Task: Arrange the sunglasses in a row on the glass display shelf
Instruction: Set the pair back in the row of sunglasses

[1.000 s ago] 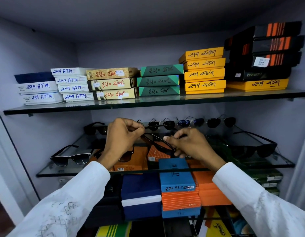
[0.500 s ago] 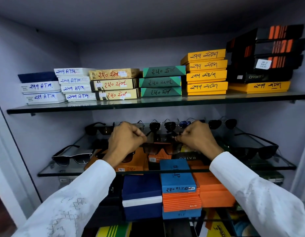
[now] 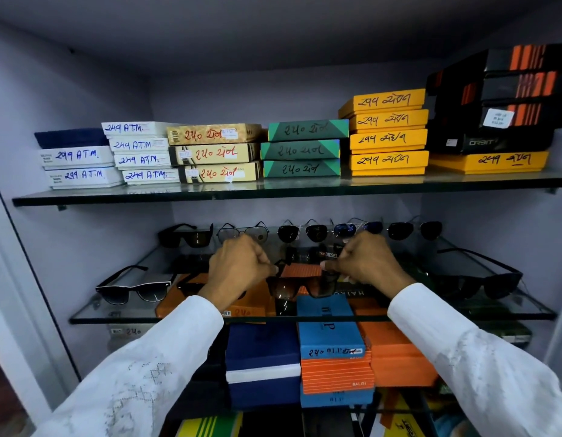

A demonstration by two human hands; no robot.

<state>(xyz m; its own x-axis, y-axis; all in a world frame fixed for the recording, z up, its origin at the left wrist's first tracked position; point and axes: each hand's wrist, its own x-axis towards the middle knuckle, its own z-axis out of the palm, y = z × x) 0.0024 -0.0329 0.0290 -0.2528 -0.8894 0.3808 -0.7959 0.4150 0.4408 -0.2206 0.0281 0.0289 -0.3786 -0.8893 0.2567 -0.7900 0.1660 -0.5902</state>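
Left grip: the left hand (image 3: 238, 266) was curled tight, fingertips pinching the left end of the brown-lens sunglasses (image 3: 305, 287).
Right grip: the right hand (image 3: 366, 260) was clenched the same way on the right end of that pair, so both hands had it between them.
Where the pair was: low over the front middle of the glass display shelf (image 3: 122, 318), lenses facing the camera; couldn't tell if it was touching the glass or just above it.
Back row: five pairs lined up along the rear of the same shelf, the chunky black pair (image 3: 186, 236) on the left, then thin-framed aviators (image 3: 243, 233) and darker ones to the right.
Strays: a black-and-white pair (image 3: 133, 287) sat near the left front edge, well apart from the hands; a big black pair (image 3: 481, 280) sat far right.
Boxes up top: the upper glass shelf (image 3: 273, 192) carried flat stacks, white boxes (image 3: 141, 152) left, tan, green, yellow boxes (image 3: 388, 130), black ones far right. All shut, so no idea what's in them.
Boxes below: under the display glass, a navy box (image 3: 262, 357), a blue box (image 3: 328, 329) and orange boxes (image 3: 399, 351), also closed.
Sleeves: white, embroidered, on both arms.
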